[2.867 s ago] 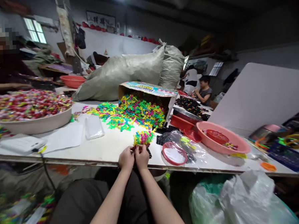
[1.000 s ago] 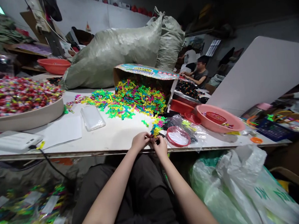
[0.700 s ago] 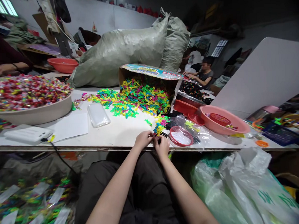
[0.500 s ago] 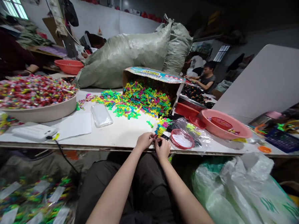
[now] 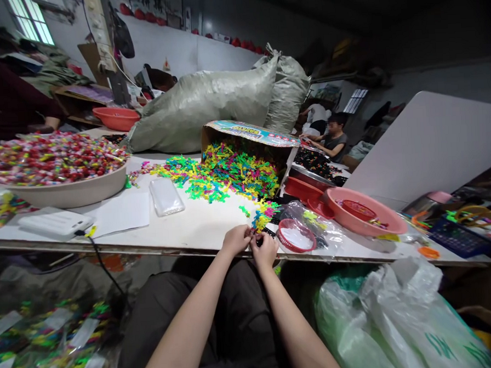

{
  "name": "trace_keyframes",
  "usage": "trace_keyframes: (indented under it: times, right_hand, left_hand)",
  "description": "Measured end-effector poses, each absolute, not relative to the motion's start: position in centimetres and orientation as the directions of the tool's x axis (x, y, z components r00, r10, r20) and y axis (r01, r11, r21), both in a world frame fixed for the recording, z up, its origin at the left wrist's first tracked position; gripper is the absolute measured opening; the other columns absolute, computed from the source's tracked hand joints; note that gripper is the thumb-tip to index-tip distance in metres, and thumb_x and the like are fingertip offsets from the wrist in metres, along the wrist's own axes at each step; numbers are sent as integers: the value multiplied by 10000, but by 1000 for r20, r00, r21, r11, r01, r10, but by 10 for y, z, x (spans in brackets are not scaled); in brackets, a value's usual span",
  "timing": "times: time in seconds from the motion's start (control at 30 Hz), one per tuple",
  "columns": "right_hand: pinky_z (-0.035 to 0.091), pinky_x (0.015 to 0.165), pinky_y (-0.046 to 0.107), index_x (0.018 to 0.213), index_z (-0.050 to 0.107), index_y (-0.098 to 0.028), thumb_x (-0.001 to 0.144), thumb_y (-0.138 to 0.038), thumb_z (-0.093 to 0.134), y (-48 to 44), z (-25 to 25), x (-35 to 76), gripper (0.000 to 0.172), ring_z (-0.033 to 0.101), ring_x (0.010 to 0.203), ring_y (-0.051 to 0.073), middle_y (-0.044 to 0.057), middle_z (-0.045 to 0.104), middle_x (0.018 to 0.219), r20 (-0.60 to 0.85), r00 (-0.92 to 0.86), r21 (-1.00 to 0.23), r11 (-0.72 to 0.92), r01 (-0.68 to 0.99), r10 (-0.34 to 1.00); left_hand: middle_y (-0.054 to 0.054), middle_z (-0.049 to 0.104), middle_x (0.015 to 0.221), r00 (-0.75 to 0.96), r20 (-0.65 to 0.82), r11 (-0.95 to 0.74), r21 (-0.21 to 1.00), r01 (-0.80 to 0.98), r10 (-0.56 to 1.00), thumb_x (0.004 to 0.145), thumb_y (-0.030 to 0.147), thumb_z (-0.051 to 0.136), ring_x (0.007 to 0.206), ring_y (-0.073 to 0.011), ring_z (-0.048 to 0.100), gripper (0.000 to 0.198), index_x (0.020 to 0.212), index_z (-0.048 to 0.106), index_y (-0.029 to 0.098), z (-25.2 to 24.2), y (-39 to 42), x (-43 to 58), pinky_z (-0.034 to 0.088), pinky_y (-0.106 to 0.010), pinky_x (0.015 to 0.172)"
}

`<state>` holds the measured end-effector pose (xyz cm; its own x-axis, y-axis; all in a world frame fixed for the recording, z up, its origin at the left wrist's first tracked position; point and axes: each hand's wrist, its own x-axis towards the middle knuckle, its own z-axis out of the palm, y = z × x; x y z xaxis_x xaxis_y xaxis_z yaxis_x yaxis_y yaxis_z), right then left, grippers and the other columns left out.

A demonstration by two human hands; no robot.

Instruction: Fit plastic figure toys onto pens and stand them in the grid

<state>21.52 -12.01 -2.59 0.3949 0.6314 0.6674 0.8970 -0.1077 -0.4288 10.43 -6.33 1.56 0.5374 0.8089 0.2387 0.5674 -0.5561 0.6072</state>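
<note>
At the table's front edge my left hand [image 5: 237, 240] and my right hand [image 5: 266, 250] meet, fingertips pinched together. Whatever they pinch is too small and too covered by the fingers to name. Just beyond the fingertips lies a small heap of bright plastic figures [image 5: 265, 211] in yellow, green, blue and pink. A dark strip with pale dots [image 5: 269, 231] shows beside my right fingers. Farther back, a cardboard box [image 5: 242, 128] lies on its side, and many more such figures [image 5: 240, 170] spill from it onto the white table [image 5: 190, 231].
On the left stand a basin [image 5: 73, 193] heaped with wrapped pieces and a white power bank [image 5: 52, 222]. A clear plastic packet [image 5: 166, 197] lies nearer. To the right are a small red basket [image 5: 296, 235] and a pink basin [image 5: 389, 220]. Large sacks [image 5: 208, 101] lie behind.
The view has tilted up slightly, so the table and background sit a little lower. Both hands stay together at the table edge, with only slight finger movement.
</note>
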Motion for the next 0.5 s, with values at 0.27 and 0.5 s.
trace_keyframes:
  times: [0.27, 0.5]
  right_hand:
    - [284, 743, 288, 822, 540, -153, 819, -410, 445, -122, -24, 214, 274, 543, 756, 184, 32, 614, 747, 656, 385, -441, -84, 894, 650]
    - [287, 746, 288, 824, 576, -169, 808, -451, 459, -123, -21, 215, 306, 547, 748, 181, 36, 631, 755, 619, 400, -494, -61, 867, 676]
  left_hand:
    - [-5, 616, 794, 527, 221, -538, 612, 580, 820, 722, 226, 497, 736, -140, 550, 105, 808, 552, 201, 11, -61, 106, 318, -213, 550]
    - [-10, 617, 805, 491, 204, -502, 611, 612, 847, 682, 266, 560, 703, -144, 550, 153, 819, 552, 198, 11, -60, 108, 313, -218, 535]
